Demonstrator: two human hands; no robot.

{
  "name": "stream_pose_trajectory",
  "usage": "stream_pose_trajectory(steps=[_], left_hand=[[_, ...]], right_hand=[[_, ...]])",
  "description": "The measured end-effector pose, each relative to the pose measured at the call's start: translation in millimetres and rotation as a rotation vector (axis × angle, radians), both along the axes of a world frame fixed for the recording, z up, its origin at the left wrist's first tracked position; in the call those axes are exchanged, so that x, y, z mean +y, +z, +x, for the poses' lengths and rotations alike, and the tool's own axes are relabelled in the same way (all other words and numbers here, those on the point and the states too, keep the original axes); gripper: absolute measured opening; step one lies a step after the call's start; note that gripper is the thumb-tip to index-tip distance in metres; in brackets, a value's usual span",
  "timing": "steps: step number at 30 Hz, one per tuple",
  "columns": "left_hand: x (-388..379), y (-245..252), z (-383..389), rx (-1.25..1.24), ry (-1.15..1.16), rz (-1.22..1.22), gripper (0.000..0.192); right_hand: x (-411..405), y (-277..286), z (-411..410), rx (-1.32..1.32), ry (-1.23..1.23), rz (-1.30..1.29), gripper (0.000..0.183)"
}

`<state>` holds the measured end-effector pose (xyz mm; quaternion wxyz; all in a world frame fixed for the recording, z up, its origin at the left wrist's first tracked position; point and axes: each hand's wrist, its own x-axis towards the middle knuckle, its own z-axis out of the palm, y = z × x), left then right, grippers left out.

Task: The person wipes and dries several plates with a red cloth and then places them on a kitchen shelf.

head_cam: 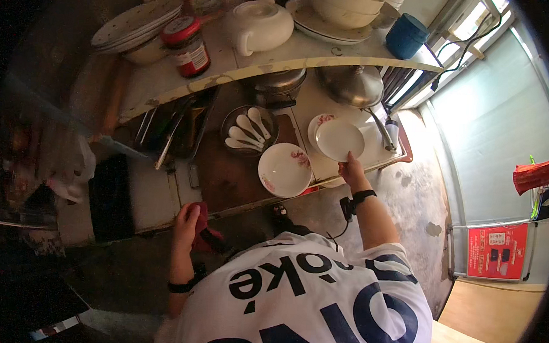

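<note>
My right hand (352,170) grips the near rim of a white plate (340,140). That plate overlaps a second plate with a pink floral edge (318,125) on the pale counter. In my left hand (187,225) is a dark red cloth (203,224), held low before the counter's front edge. Between the hands, a white floral plate (281,172) rests at the counter's edge on a brown board (223,178). Behind it stands a dark round bowl (228,122) with several white ceramic spoons (246,128) in it.
A shelf (261,61) above carries a white teapot (261,24), a red-lidded jar (185,45), stacked plates (138,22), bowls (348,10) and a blue container (406,36). Beneath it sit a lidded steel pan (353,85), its handle (380,130) jutting forward, and a metal pot (279,85).
</note>
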<state>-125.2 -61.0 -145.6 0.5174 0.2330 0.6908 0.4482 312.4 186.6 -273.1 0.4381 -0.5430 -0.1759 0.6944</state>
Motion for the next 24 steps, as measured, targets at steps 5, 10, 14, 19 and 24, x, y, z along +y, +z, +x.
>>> stream_pose_trajectory(steps=[5,10,14,19,24], left_hand=[[17.3,11.0,7.1,0.137,0.056,-0.077,0.057],[35.2,23.2,26.7,0.136,0.122,-0.089,0.056],[38.8,19.7,32.3,0.141,0.140,-0.085,0.054],[51.4,31.3,47.9,0.189,0.153,-0.105,0.046],[65.9,22.1,52.6,0.219,0.086,-0.085,0.037]], right_hand=[[21.6,-20.5,-12.7,0.105,-0.072,0.014,0.032],[24.9,-30.6,-5.9,0.057,-0.031,0.039,0.034],[26.3,-41.9,-17.1,0.026,-0.048,-0.021,0.036],[27.0,-23.0,-13.1,-0.129,0.044,0.028,0.042],[31.1,-16.6,-0.2,-0.686,0.487,0.037,0.056]])
